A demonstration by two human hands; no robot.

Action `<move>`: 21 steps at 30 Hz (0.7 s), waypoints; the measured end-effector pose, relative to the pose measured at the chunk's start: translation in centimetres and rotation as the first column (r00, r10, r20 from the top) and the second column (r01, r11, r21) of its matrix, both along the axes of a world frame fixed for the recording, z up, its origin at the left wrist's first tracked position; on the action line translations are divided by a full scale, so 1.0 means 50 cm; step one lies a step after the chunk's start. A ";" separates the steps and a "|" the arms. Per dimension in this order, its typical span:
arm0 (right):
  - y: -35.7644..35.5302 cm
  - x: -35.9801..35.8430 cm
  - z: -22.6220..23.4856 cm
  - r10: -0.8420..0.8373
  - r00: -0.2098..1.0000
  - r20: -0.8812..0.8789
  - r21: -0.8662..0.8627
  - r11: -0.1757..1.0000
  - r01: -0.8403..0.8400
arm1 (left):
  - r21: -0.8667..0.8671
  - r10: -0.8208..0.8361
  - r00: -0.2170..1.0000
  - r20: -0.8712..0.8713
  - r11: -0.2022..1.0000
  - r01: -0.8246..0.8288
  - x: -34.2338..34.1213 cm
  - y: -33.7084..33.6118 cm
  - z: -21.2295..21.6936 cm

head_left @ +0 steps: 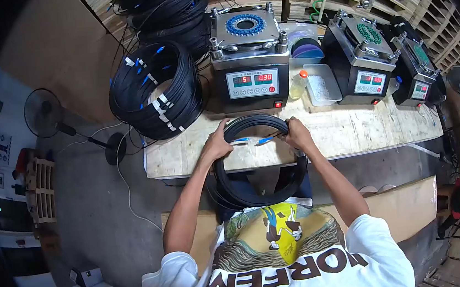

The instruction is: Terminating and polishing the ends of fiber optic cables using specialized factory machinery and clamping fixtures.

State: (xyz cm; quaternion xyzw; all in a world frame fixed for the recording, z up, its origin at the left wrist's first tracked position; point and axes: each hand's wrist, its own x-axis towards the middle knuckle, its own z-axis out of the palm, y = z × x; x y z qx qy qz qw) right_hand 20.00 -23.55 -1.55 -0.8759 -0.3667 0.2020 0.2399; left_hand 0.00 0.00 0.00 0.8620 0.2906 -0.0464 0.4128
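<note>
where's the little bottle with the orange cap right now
The bottle with the orange cap stands on the wooden workbench, between the middle polishing machine and the clear plastic tub.

Coil [257,190]: lower arc hidden behind the person's shirt. Fingertips of left grip [220,143] and right grip [297,134] hidden behind the coil's top. Table [350,129]: near edge partly covered by forearms. Upper cable stack [164,6] cut off by the top edge. Machine displays too small to tell.
</note>
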 end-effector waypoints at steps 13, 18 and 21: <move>-0.021 -0.028 0.034 0.068 0.963 0.263 0.153 0.982 -0.111 | 0.162 0.103 0.978 0.181 0.978 -0.133 -0.018 -0.032 0.028; -0.028 -0.045 0.029 0.021 0.970 0.241 0.151 0.987 -0.058 | 0.141 0.024 0.937 0.349 0.987 -0.078 -0.043 -0.042 0.027; -0.025 -0.057 0.029 -0.015 0.974 0.224 0.201 0.979 -0.031 | 0.227 0.063 0.944 0.323 0.963 -0.142 -0.042 -0.045 0.018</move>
